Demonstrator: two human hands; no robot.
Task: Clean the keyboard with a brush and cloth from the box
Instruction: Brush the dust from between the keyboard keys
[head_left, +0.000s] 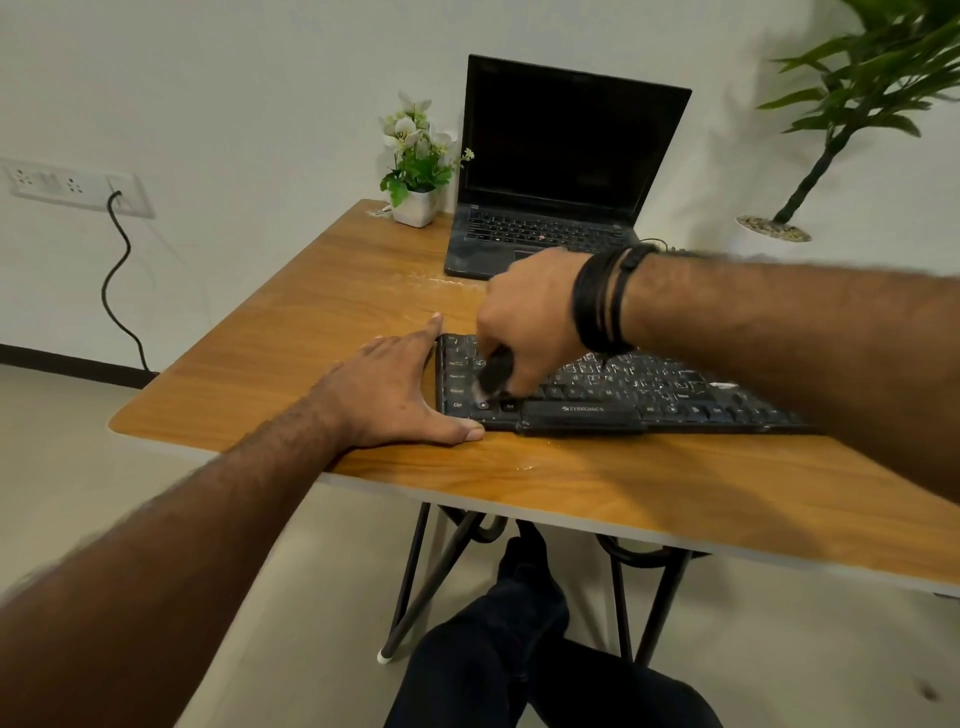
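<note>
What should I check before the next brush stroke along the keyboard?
1. Keyboard braced: ok, left hand rests flat against its left end.
2. Brush held: ok, right hand grips it.
3. Bristles on keys: cannot tell, blurred.
4. Keyboard fully on table: ok.
5. Laptop clear of the stroke: ok, behind.
6. Cloth and box ready: cannot tell, not in view.
</note>
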